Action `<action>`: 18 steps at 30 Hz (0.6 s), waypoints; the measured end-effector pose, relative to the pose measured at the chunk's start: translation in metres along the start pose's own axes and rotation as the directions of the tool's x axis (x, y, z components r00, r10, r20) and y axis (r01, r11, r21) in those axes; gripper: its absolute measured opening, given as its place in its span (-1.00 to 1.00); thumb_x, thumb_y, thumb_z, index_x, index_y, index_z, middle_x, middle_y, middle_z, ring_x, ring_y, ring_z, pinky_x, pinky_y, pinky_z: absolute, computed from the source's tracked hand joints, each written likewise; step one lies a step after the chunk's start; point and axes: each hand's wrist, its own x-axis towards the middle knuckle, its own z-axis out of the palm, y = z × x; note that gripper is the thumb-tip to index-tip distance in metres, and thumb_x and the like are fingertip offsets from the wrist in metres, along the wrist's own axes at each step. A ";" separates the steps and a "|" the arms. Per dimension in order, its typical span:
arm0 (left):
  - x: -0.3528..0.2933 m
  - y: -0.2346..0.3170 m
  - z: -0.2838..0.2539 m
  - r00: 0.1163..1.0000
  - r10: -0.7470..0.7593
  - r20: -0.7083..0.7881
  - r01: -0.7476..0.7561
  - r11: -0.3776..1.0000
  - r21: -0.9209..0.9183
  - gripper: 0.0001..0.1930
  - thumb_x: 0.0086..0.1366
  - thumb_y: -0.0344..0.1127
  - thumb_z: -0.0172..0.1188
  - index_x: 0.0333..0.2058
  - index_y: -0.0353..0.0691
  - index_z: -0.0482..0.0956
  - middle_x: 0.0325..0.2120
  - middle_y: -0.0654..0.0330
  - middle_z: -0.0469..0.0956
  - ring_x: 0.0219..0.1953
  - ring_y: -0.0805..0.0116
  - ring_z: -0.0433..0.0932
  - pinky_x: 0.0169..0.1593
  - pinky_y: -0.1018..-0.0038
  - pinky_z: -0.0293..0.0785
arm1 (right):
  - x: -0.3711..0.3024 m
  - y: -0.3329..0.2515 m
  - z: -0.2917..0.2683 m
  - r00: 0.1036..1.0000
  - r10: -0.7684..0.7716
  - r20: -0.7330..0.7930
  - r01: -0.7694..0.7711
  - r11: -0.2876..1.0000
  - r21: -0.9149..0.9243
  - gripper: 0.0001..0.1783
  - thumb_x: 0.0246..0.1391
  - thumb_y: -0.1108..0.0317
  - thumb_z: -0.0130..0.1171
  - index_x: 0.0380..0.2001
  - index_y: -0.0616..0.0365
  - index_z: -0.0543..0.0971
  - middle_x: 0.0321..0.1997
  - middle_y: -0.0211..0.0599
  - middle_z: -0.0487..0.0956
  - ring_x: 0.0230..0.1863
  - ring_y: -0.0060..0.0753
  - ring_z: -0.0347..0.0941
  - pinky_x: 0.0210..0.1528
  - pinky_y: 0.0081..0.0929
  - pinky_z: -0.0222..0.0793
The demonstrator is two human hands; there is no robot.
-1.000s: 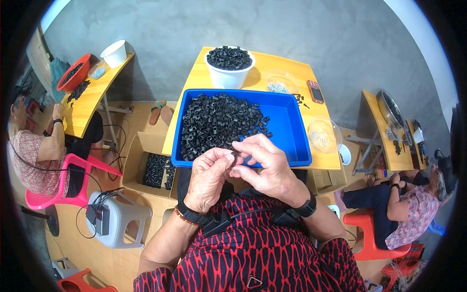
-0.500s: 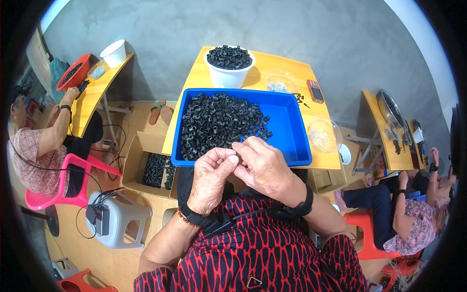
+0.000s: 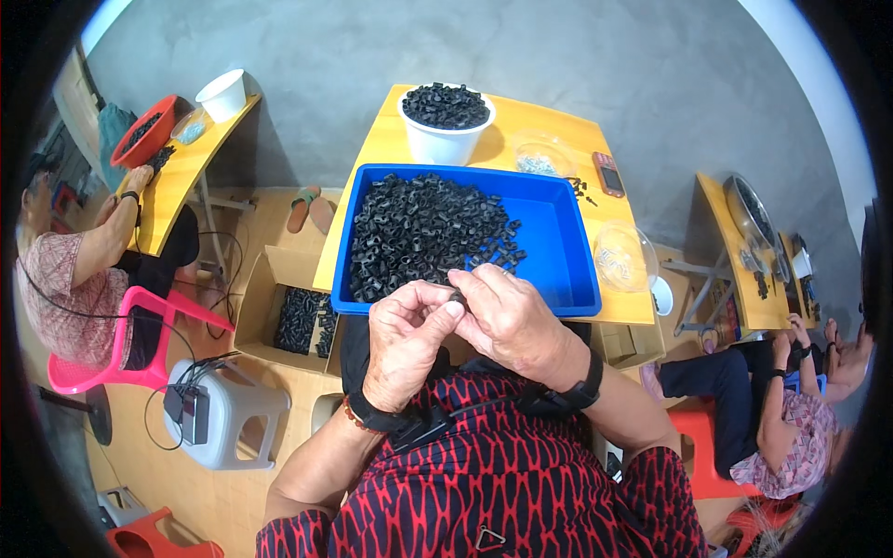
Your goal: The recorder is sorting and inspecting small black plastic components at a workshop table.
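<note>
My left hand (image 3: 409,337) and my right hand (image 3: 507,316) meet in front of the near edge of a blue tray (image 3: 558,251). Between the left thumb and fingers sits a small black plastic part (image 3: 457,298), mostly covered by the fingertips. The right fingers are pinched against the same part; anything else in them is too small to make out. A heap of small black plastic parts (image 3: 419,228) fills the left side of the tray, with some strewn toward its middle.
Behind the tray stands a white bucket (image 3: 437,144) heaped with black parts. Clear plastic dishes of small metal pieces (image 3: 618,265) and a red phone (image 3: 609,175) lie to the right. A cardboard box (image 3: 265,325) is on the floor at left. People work at side tables.
My hands stay together at the tray's near edge, with the fingers shifted slightly and the black part showing a little more. At the right, a co-worker's hands have moved.
</note>
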 end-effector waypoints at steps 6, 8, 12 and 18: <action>-0.002 0.005 0.004 0.998 0.058 -0.022 -0.056 0.993 0.105 -0.92 0.23 -0.58 0.28 -0.30 -0.33 0.61 -0.38 0.33 0.56 -0.35 0.64 0.47 -0.24 0.65 0.45 | 0.004 0.003 -0.005 0.997 -0.060 0.054 0.059 0.998 0.027 -0.53 -0.07 0.45 0.30 -0.07 0.44 0.47 -0.33 -0.08 0.45 -0.30 -0.07 0.49 -0.26 -0.29 0.51; -0.001 0.007 0.005 0.997 0.078 -0.026 -0.075 0.991 0.108 -0.95 0.23 -0.58 0.27 -0.33 -0.33 0.61 -0.42 0.36 0.55 -0.39 0.69 0.42 -0.31 0.68 0.39 | 0.006 0.004 -0.009 0.995 -0.065 0.080 0.063 0.997 0.033 -0.54 -0.07 0.45 0.30 -0.08 0.44 0.47 -0.33 -0.08 0.45 -0.31 -0.07 0.49 -0.26 -0.29 0.51; 0.001 0.008 0.004 0.995 0.101 -0.001 -0.100 0.984 0.146 -0.95 0.22 -0.58 0.27 -0.34 -0.33 0.61 -0.44 0.36 0.54 -0.41 0.67 0.41 -0.32 0.66 0.37 | 0.011 0.005 -0.012 0.994 -0.102 0.043 0.100 0.993 0.056 -0.58 -0.05 0.45 0.29 -0.10 0.41 0.48 -0.35 -0.09 0.45 -0.30 -0.06 0.48 -0.27 -0.28 0.50; 0.000 0.008 0.003 0.990 0.139 0.023 -0.140 0.974 0.176 -0.95 0.21 -0.58 0.28 -0.35 -0.33 0.61 -0.44 0.36 0.53 -0.40 0.66 0.42 -0.31 0.65 0.38 | 0.012 0.005 -0.016 0.984 -0.101 0.143 0.092 0.993 0.069 -0.64 -0.04 0.43 0.28 -0.17 0.35 0.48 -0.34 -0.12 0.45 -0.29 -0.08 0.48 -0.27 -0.28 0.49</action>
